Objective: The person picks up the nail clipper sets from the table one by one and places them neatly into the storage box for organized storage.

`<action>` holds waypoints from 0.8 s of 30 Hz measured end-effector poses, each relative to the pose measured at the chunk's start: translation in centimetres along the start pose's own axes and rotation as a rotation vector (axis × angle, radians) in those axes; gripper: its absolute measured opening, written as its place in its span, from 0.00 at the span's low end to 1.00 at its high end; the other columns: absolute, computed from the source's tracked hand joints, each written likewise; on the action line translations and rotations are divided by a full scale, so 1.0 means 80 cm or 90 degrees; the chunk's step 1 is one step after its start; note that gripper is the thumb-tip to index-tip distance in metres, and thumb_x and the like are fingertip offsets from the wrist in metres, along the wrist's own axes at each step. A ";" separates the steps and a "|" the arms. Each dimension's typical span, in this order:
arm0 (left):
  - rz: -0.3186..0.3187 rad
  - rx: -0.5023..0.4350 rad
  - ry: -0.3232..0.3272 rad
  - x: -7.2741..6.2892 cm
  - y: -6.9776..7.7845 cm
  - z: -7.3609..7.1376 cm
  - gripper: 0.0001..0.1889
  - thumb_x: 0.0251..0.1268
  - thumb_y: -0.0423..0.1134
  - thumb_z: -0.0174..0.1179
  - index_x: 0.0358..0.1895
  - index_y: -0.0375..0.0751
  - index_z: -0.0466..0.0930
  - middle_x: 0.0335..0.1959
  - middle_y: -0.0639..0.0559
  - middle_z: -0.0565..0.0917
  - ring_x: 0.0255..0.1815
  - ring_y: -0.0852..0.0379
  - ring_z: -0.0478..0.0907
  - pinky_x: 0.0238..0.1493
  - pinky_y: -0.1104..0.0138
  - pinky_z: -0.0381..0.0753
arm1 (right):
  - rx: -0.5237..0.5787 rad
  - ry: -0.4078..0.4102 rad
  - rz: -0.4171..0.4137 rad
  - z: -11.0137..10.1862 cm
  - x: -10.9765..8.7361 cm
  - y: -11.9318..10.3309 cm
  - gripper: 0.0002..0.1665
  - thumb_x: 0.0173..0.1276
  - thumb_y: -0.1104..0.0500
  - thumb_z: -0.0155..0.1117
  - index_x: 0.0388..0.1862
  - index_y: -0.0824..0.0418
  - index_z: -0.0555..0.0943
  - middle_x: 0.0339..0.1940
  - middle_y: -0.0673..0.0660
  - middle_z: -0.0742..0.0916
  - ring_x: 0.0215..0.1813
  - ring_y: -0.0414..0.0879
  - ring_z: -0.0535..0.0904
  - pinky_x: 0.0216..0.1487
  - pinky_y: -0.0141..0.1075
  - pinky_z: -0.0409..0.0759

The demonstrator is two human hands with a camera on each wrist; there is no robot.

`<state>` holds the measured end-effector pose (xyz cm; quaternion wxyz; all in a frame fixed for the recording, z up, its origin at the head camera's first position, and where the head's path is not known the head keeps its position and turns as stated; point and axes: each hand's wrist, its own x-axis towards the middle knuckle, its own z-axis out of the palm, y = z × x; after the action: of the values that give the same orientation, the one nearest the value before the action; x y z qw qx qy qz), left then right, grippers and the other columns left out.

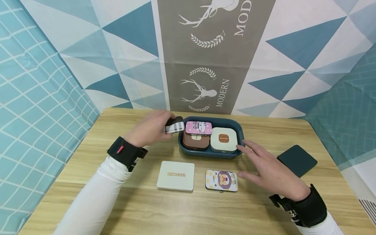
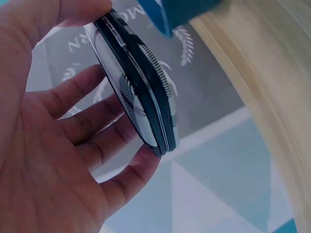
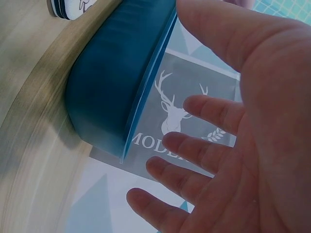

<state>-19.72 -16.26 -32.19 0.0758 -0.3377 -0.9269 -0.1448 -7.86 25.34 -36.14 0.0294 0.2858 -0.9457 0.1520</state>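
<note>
My left hand (image 1: pixel 148 130) pinches a small plaid hard case (image 1: pixel 176 126) with a dark end, at the left rim of a dark blue basin (image 1: pixel 240 130). In the left wrist view, that case (image 2: pixel 146 92) is edge-on and closed, thumb on one end and fingertips along its side. Inside the basin lie a brown case (image 1: pixel 191 142), a pink patterned case (image 1: pixel 198 128) on top of it, and a cream square case (image 1: pixel 215 145). With fingers spread and nothing held, my right hand (image 1: pixel 270 171) is by the basin's right end; whether a fingertip touches the rim I cannot tell.
In front of the basin lie a pale flat box (image 1: pixel 176 182) marked MANICURE and a lion-print case (image 1: pixel 211 180). A dark green square (image 1: pixel 297 160) lies on the wooden table (image 1: pixel 205 215) at the right, partly behind my right hand. A patterned cloth (image 1: pixel 249 98) hangs behind.
</note>
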 end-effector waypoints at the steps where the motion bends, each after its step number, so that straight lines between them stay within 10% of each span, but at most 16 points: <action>1: 0.006 -0.001 0.001 0.003 0.003 0.000 0.25 0.56 0.36 0.73 0.57 0.35 0.79 0.46 0.45 0.82 0.45 0.47 0.77 0.50 0.54 0.78 | -0.001 -0.001 0.001 0.000 0.000 0.000 0.52 0.69 0.41 0.77 0.84 0.57 0.66 0.82 0.66 0.67 0.78 0.65 0.68 0.68 0.61 0.78; 24: 0.038 0.000 -0.107 0.058 0.074 0.041 0.31 0.58 0.43 0.78 0.63 0.39 0.79 0.54 0.48 0.82 0.52 0.51 0.75 0.57 0.58 0.79 | -0.002 -0.004 0.004 -0.002 -0.002 0.000 0.52 0.70 0.41 0.76 0.84 0.56 0.64 0.83 0.65 0.66 0.78 0.64 0.68 0.68 0.61 0.77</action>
<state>-19.57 -8.11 -32.93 0.0021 -0.3759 -0.9197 -0.1137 -7.72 25.46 -35.99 0.0263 0.2830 -0.9471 0.1494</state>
